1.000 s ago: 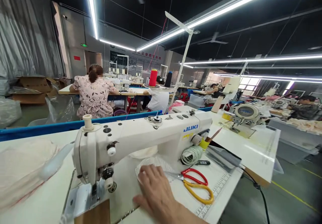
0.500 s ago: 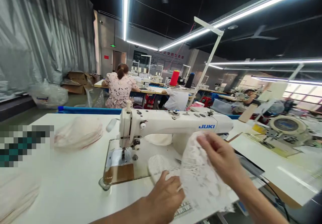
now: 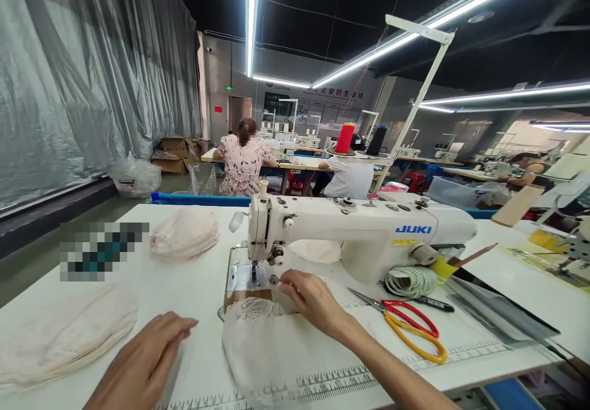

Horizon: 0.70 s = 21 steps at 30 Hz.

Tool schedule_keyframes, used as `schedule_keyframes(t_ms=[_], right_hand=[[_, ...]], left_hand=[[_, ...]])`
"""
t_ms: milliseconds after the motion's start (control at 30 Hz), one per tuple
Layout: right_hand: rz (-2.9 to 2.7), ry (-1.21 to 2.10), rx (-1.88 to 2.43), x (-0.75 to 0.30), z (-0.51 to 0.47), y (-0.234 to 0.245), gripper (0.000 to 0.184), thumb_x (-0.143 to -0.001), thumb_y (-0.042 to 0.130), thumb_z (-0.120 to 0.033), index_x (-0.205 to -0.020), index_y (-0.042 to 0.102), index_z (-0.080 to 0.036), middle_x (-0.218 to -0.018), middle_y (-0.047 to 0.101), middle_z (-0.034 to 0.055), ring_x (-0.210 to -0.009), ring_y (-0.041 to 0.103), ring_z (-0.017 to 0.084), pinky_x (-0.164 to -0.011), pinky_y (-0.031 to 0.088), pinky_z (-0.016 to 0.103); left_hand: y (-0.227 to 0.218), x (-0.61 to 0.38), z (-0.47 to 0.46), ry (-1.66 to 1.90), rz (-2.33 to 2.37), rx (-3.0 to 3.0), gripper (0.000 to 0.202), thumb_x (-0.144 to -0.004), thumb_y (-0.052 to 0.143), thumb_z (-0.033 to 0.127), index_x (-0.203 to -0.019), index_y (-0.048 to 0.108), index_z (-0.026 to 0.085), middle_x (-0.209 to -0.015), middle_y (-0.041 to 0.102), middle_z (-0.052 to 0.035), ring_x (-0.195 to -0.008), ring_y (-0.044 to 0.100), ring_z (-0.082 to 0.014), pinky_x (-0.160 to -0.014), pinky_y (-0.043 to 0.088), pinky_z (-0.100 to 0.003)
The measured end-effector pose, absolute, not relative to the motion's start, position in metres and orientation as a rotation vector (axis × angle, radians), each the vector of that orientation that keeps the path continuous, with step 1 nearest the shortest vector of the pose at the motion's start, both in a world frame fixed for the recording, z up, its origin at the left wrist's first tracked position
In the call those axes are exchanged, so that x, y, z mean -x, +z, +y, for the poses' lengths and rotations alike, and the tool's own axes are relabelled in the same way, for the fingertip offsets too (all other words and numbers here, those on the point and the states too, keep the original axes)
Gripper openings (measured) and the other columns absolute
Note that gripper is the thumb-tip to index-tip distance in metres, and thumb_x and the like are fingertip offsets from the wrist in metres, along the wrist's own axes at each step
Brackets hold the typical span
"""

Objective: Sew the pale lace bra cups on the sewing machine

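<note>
Lace (image 3: pixel 271 348) now flat on table (image 3: pixel 193 293) in front of sewing machine (image 3: pixel 359 232), no longer lifted in both hands as half a second back. Right hand (image 3: pixel 313 296) at far edge of lace, just in front of machine's needle; grip unclear, pinching or only pressing. Left hand (image 3: pixel 142 361) off lace, left of machine, grip open and empty. Bare table there; scissors (image 3: pixel 405 327) before machine's base, clear of lace. Left wrist cut off below.

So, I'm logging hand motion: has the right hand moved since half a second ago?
Yes. The right hand has dropped leftward, from below the JUKI label to the lace piece by the needle.
</note>
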State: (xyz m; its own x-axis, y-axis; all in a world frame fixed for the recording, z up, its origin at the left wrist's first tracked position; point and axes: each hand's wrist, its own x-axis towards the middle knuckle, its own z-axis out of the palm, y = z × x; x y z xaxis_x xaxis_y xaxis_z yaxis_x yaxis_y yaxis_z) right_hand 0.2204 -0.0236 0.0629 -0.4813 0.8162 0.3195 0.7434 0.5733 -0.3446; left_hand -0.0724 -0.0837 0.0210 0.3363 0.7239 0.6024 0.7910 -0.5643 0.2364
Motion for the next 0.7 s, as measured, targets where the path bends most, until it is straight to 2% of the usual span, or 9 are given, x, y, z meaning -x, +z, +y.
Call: schedule_keyframes(t_ms=[100,167,200,300,367,433,500,600,700], right_hand=[[-2.376,0.182,1.301,-0.227,-0.020,0.054,0.010,-0.088,0.051,-0.018,-0.096,0.057,-0.016,-0.092,0.062,0.0076,-0.081,0.058,0.019,-0.066,0.042,0.027],[-2.414,0.177,1.292,-0.224,-0.021,0.050,0.018,-0.085,0.059,-0.024,-0.100,0.056,-0.017,-0.101,0.060,0.0085,-0.090,0.056,0.021,-0.072,0.043,0.030],[-2.429,0.178,1.288,-0.220,-0.022,0.049,0.022,-0.083,0.063,-0.029,-0.101,0.057,-0.017,-0.103,0.059,0.0088,-0.092,0.055,0.022,-0.075,0.043,0.032],[-2.438,0.193,1.282,-0.213,-0.024,0.044,0.038,-0.077,0.068,-0.043,-0.104,0.057,-0.018,-0.111,0.057,0.0098,-0.097,0.052,0.024,-0.079,0.042,0.037],[-2.410,0.286,1.256,-0.211,-0.025,0.041,0.040,-0.075,0.071,-0.043,-0.104,0.057,-0.020,-0.114,0.056,0.0088,-0.101,0.050,0.024,-0.082,0.040,0.039],[-2.364,0.430,1.222,-0.210,-0.025,0.039,0.028,-0.076,0.071,-0.036,-0.096,0.059,-0.020,-0.109,0.058,0.0057,-0.100,0.051,0.023,-0.084,0.039,0.038],[-2.318,0.549,1.201,-0.208,-0.026,0.040,0.012,-0.080,0.067,-0.028,-0.083,0.059,-0.019,-0.093,0.062,0.0017,-0.089,0.055,0.019,-0.082,0.039,0.035],[-2.294,0.612,1.188,-0.203,-0.028,0.043,0.016,-0.085,0.059,-0.024,-0.071,0.055,-0.018,-0.066,0.056,-0.0044,-0.063,0.051,0.011,-0.075,0.040,0.030],[-2.289,0.652,1.158,-0.196,-0.031,0.045,0.018,-0.084,0.058,-0.020,-0.067,0.051,-0.018,-0.058,0.047,-0.0063,-0.057,0.043,0.010,-0.066,0.038,0.024]], left_hand=[[0.034,0.041,-0.055,-0.950,-1.776,2.742,0.028,-0.091,0.034,0.036,-0.099,0.058,0.023,-0.087,0.064,-0.0018,-0.075,0.063,-0.0179,-0.062,0.050,-0.023],[0.040,0.010,-0.037,-0.841,-1.983,2.812,0.028,-0.088,0.036,0.034,-0.099,0.058,0.021,-0.091,0.062,-0.0047,-0.086,0.060,-0.0222,-0.075,0.047,-0.032],[0.042,-0.005,-0.029,-0.808,-2.001,2.844,0.024,-0.083,0.044,0.034,-0.094,0.059,0.020,-0.089,0.062,-0.0049,-0.088,0.059,-0.0241,-0.076,0.046,-0.034],[0.043,-0.030,-0.017,-0.739,-2.050,2.911,0.016,-0.068,0.054,0.028,-0.082,0.058,0.020,-0.076,0.058,-0.0005,-0.082,0.057,-0.0240,-0.070,0.042,-0.031],[0.042,-0.031,-0.017,-0.717,-2.098,2.945,0.007,-0.065,0.051,0.024,-0.071,0.053,0.021,-0.069,0.052,0.0026,-0.074,0.053,-0.0209,-0.065,0.039,-0.027],[0.042,-0.025,-0.020,-0.724,-2.140,2.988,0.005,-0.065,0.050,0.025,-0.063,0.046,0.021,-0.067,0.048,0.0036,-0.070,0.050,-0.0187,-0.063,0.036,-0.025],[0.044,-0.016,-0.026,-0.758,-2.189,3.037,0.014,-0.065,0.051,0.029,-0.059,0.041,0.021,-0.066,0.045,0.0039,-0.068,0.047,-0.0172,-0.061,0.034,-0.024],[0.047,-0.006,-0.034,-0.831,-2.284,3.117,0.021,-0.067,0.052,0.036,-0.060,0.038,0.021,-0.062,0.040,0.0053,-0.062,0.043,-0.0148,-0.056,0.033,-0.022],[0.048,-0.001,-0.040,-0.948,-2.351,3.154,0.023,-0.068,0.052,0.040,-0.064,0.041,0.020,-0.061,0.041,0.0058,-0.059,0.042,-0.0136,-0.053,0.033,-0.022]])
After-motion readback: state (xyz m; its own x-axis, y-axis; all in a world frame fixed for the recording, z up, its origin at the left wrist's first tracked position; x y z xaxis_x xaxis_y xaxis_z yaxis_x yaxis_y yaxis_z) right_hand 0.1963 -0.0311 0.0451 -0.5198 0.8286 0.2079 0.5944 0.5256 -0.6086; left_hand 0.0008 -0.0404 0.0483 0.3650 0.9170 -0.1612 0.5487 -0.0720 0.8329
